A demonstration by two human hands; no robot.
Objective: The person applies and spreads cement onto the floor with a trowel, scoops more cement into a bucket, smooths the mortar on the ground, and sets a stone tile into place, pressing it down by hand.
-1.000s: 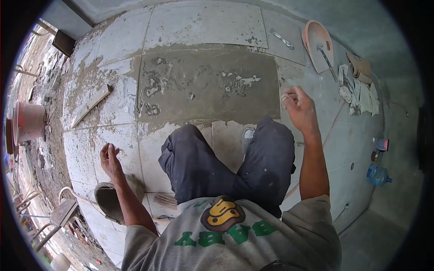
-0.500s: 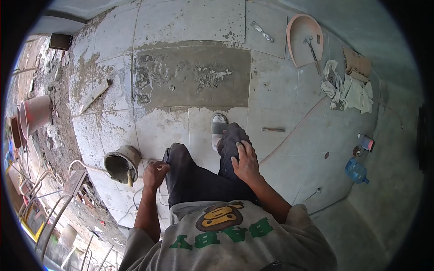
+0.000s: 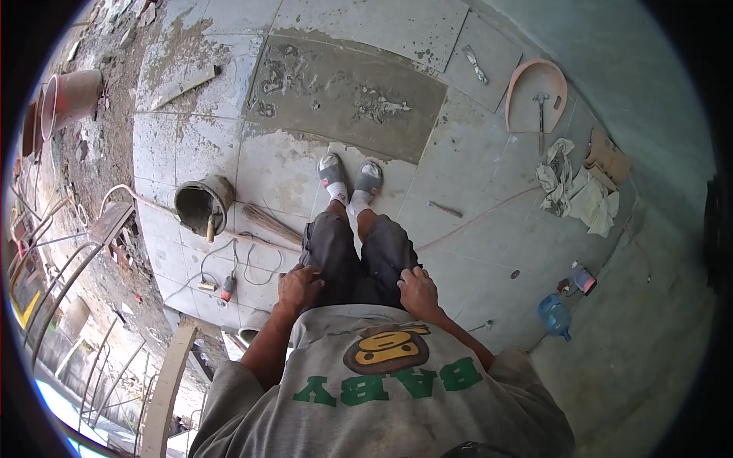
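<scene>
Looking down from head height at a person on a pale tiled floor (image 3: 282, 172), both hands are low at the front of the body. The left hand (image 3: 300, 288) has its fingers curled inward against the upper leg of the dark trousers (image 3: 331, 244); the right hand (image 3: 418, 293), fingers also bent, touches the opposite side. Whether either one pinches the cloth cannot be told. The trousers run down to feet in grey slippers (image 3: 369, 179), just short of a rough grey mortar patch (image 3: 343, 95). To the left are a bucket (image 3: 224, 191) with a wooden handle at its rim, a bundle of bristles (image 3: 269, 221) and, farther out, a strip of rubble (image 3: 99, 187) with a reddish bucket (image 3: 82, 99). To the right, a hammer (image 3: 540, 122) lies partly in a pink pan (image 3: 512, 95), near crumpled cloths (image 3: 595, 202), with a blue bottle (image 3: 554, 314) near a grey-green wall (image 3: 626, 84).
</scene>
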